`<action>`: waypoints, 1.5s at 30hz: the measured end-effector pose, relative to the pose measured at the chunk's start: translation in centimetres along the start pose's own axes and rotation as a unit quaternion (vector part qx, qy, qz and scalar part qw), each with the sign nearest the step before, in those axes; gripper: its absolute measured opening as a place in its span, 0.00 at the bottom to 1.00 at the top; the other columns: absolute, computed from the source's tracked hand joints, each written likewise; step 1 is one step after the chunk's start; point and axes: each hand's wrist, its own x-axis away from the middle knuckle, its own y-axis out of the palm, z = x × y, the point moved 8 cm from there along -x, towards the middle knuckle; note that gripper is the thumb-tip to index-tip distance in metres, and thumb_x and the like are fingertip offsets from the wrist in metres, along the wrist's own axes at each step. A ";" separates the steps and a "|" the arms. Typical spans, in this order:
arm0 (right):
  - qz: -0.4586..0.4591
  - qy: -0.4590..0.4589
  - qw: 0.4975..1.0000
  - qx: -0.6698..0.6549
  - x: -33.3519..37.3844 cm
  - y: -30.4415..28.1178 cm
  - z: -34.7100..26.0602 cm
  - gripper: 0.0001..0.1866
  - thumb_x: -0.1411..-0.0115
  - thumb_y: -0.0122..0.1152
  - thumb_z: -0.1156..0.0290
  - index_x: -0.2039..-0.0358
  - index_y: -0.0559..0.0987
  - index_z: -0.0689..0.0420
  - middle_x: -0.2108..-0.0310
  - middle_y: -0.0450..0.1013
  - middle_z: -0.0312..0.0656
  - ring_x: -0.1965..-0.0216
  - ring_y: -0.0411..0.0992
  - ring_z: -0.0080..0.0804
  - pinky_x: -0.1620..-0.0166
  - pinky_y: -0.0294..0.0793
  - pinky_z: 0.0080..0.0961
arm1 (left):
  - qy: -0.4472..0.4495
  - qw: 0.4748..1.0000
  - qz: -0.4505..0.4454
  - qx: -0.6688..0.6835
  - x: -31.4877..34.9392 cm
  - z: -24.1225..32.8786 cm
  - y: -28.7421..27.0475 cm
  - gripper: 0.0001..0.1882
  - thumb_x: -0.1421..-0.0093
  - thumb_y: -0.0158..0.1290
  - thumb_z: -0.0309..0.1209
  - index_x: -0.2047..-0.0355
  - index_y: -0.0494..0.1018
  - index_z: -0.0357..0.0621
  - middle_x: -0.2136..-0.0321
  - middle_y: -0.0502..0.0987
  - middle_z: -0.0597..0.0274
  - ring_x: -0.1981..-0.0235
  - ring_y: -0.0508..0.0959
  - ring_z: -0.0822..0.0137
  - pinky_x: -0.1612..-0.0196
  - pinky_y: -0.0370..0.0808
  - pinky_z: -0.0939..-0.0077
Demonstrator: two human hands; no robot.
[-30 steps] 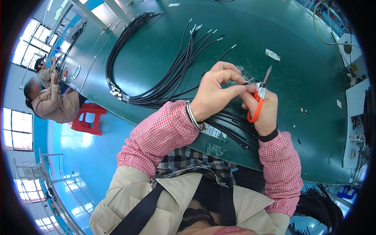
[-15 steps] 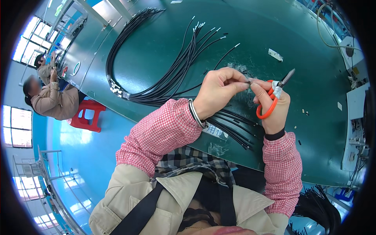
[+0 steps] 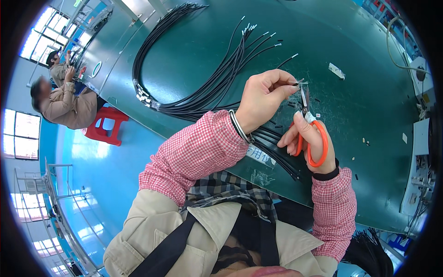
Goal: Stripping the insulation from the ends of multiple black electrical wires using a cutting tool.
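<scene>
My left hand (image 3: 267,97) pinches the end of a black cable, where thin pale strands stick out past the fingertips. My right hand (image 3: 318,143) grips scissors with orange handles (image 3: 324,150), their blades (image 3: 305,98) pointing away from me and slightly parted. The blade tips are at the strands by my left fingertips; whether they touch them I cannot tell. A bundle of black cables (image 3: 184,102) curves over the table to the left and passes under my left wrist. Several of its ends, with pale tips, fan out beyond my left hand.
The green table (image 3: 369,175) carries thin scraps and black offcuts beyond my hands. A white label strip (image 3: 336,71) lies at the far right. More black cables (image 3: 369,251) hang at lower right. Two people sit at the far left, with a red stool (image 3: 107,124) beside the nearer one.
The scissors have swung from pointing aside in my right hand to pointing away from me, blades at the strands. My right hand has drawn back from my left fingertips.
</scene>
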 end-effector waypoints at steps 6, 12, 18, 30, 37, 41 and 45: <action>0.003 -0.006 1.000 0.006 0.0 0.0 -0.1 0.31 0.38 0.51 0.51 0.86 0.78 0.65 0.88 0.73 0.44 0.90 0.65 0.22 0.82 0.65 0.11 | 0.029 0.999 -0.030 -0.034 0.4 0.6 0.6 0.07 0.49 0.54 0.18 0.68 0.77 0.37 0.76 0.77 0.66 0.77 0.70 0.78 0.73 0.66 0.88; 0.014 0.004 0.999 0.038 0.1 -0.1 -0.4 0.31 0.35 0.44 0.54 0.88 0.76 0.63 0.87 0.72 0.45 0.91 0.62 0.23 0.82 0.61 0.12 | 0.037 0.998 -0.034 -0.046 0.3 0.7 0.8 0.08 0.50 0.54 0.17 0.68 0.77 0.38 0.75 0.77 0.66 0.78 0.69 0.78 0.74 0.65 0.88; 0.018 0.031 0.999 0.028 0.0 -0.5 0.0 0.31 0.39 0.52 0.50 0.88 0.77 0.63 0.89 0.72 0.43 0.92 0.62 0.20 0.84 0.62 0.11 | 0.033 0.997 -0.040 -0.054 0.3 0.5 0.8 0.09 0.49 0.54 0.17 0.67 0.77 0.38 0.75 0.77 0.66 0.78 0.70 0.78 0.74 0.65 0.88; 0.001 0.010 0.997 0.080 0.1 -0.1 -0.2 0.32 0.37 0.47 0.52 0.91 0.75 0.62 0.89 0.71 0.43 0.92 0.59 0.21 0.83 0.60 0.13 | 0.001 1.000 0.006 -0.015 0.0 -0.2 -0.3 0.08 0.50 0.56 0.18 0.68 0.77 0.36 0.75 0.78 0.63 0.77 0.71 0.78 0.72 0.68 0.89; 0.010 0.011 0.998 0.067 -0.1 -0.3 0.0 0.31 0.37 0.48 0.52 0.91 0.75 0.62 0.89 0.71 0.43 0.92 0.59 0.22 0.83 0.59 0.12 | 0.010 0.999 -0.016 -0.037 0.2 0.1 0.2 0.06 0.50 0.56 0.18 0.70 0.78 0.36 0.75 0.79 0.63 0.77 0.72 0.77 0.73 0.69 0.88; 0.019 0.007 0.998 0.057 -0.1 -0.5 0.0 0.31 0.37 0.48 0.53 0.91 0.75 0.62 0.89 0.71 0.44 0.92 0.59 0.21 0.84 0.58 0.12 | 0.059 0.993 0.005 -0.099 0.3 0.7 0.2 0.07 0.52 0.57 0.18 0.71 0.78 0.36 0.75 0.79 0.63 0.78 0.73 0.76 0.73 0.69 0.87; 0.023 0.028 0.998 0.055 -0.1 -0.8 0.4 0.30 0.39 0.52 0.52 0.90 0.76 0.63 0.89 0.71 0.43 0.92 0.60 0.20 0.84 0.60 0.10 | 0.083 0.990 0.016 -0.111 0.4 0.9 0.2 0.07 0.53 0.57 0.17 0.72 0.78 0.37 0.75 0.79 0.62 0.78 0.73 0.76 0.74 0.69 0.86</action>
